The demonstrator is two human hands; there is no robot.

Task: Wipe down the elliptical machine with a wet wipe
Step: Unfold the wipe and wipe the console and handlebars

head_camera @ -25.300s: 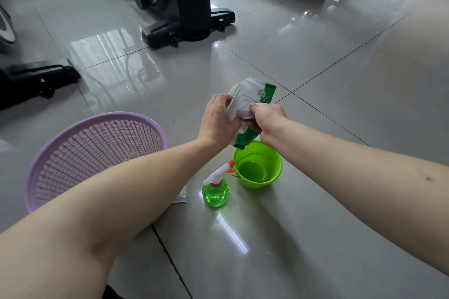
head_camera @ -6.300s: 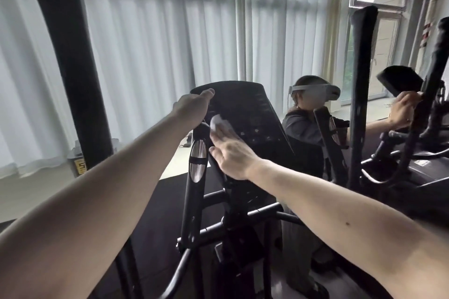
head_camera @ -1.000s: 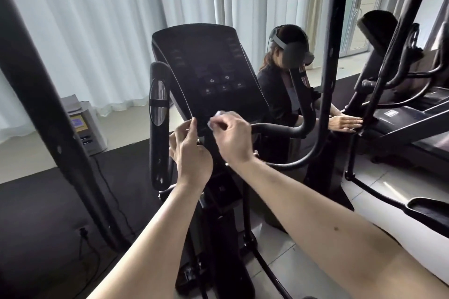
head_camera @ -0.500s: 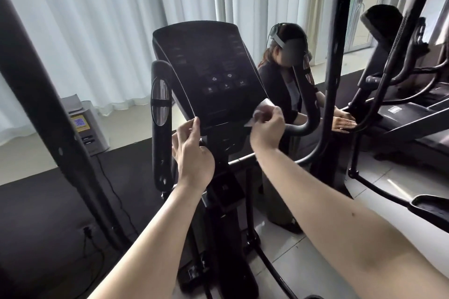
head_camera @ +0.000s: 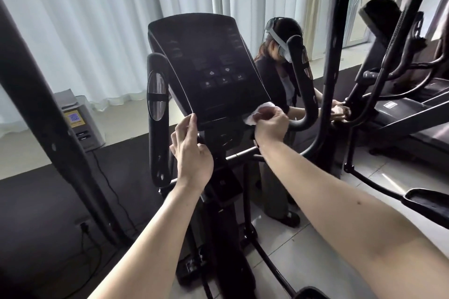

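Observation:
The black elliptical machine stands in front of me, its dark console [head_camera: 209,65] tilted toward me. My right hand [head_camera: 272,126] pinches a crumpled white wet wipe [head_camera: 258,113] against the console's lower right corner. My left hand [head_camera: 192,150] has its fingers fairly straight, and the fingertips touch the console's lower left edge. A black grip with a silver sensor plate [head_camera: 156,94] rises to the left of the console, and a curved black handlebar [head_camera: 300,85] rises to its right.
A person wearing a headset [head_camera: 279,39] stands behind the console on the right, hands on a neighbouring machine [head_camera: 393,104]. Thick black swing arms [head_camera: 36,109] cross the view on both sides. A small grey kiosk [head_camera: 77,119] stands by the white curtains, left.
My right hand has slid the wipe rightward along the console's bottom edge to its lower right corner. My left hand has stayed at the lower left edge.

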